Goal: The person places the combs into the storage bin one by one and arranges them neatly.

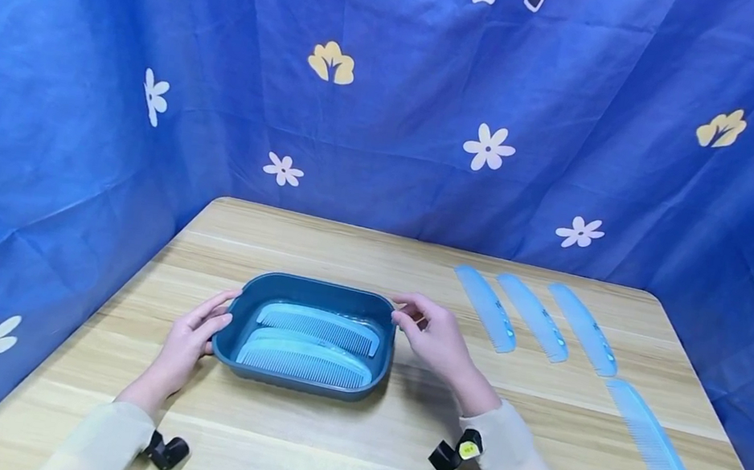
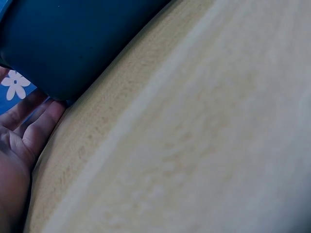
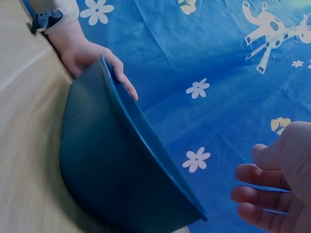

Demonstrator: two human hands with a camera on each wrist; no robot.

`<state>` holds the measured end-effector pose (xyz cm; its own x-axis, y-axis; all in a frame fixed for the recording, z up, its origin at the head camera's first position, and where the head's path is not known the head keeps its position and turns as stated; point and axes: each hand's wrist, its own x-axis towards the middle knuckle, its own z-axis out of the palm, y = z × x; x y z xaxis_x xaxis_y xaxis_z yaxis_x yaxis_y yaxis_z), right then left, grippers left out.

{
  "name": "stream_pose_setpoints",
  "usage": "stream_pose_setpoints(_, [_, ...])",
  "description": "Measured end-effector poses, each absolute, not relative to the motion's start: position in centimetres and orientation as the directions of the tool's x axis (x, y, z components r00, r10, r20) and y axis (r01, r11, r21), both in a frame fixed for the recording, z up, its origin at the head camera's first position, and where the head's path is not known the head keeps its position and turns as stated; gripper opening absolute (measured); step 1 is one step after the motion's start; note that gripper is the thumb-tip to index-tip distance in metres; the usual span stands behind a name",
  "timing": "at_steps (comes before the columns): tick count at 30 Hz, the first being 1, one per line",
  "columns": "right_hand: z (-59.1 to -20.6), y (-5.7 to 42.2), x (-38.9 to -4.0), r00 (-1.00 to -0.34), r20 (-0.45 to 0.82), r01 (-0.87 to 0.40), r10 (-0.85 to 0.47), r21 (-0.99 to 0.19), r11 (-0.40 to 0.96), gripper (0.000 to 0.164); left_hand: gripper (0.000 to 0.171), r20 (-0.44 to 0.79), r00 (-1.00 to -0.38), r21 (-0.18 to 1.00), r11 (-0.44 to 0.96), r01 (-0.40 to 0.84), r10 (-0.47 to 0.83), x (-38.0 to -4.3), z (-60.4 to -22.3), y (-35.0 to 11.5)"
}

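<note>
A dark teal plastic basin (image 1: 299, 385) stands on the table. Inside it lie light blue combs, one comb (image 1: 320, 324) behind and another comb (image 1: 302, 346) in front, teeth facing me. At the basin's left end my left hand (image 1: 187, 345) grips the rim, thumb over the edge. In the left wrist view its other fingers (image 2: 44, 125) reach under the basin's bottom corner. My right hand (image 1: 436, 340) is by the right end of the rim. The right wrist view shows a gap between its loosely curled fingers (image 3: 260, 196) and the basin, with nothing held.
Several more light blue combs lie on the table to the right: three side by side at the back, such as the leftmost comb (image 1: 485, 308), and a longer-looking comb (image 1: 658, 456) nearer me. A blue patterned curtain (image 1: 392, 132) surrounds the wooden table (image 1: 286, 449).
</note>
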<state>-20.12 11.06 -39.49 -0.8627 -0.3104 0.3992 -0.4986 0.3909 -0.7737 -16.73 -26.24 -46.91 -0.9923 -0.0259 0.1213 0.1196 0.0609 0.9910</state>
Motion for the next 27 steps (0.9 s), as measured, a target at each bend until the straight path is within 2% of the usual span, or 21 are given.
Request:
stream_pose_setpoints(14, [-40.2,13.9,-21.4,-0.834,0.500,-0.551,-0.232,-0.742,0.382,0.019,0.047,0.128,-0.992,0.990,0.058,0.127,-0.017,-16.5,-46.8,-26.2])
stream_pose_setpoints(22, [-40.9,15.3,-22.2,-0.844,0.496,-0.535,-0.202,-0.755,0.380,0.021,0.045,0.126,-0.992,0.990,0.060,0.124,-0.022,-16.5,-46.8,-26.3])
stream_pose_setpoints(27, [-41.8,16.3,-22.6,-0.873,0.467,-0.484,-0.143,-0.788,0.380,0.022,0.045,0.118,-0.993,0.991,0.062,0.117,-0.024,-16.5,-46.7,-26.2])
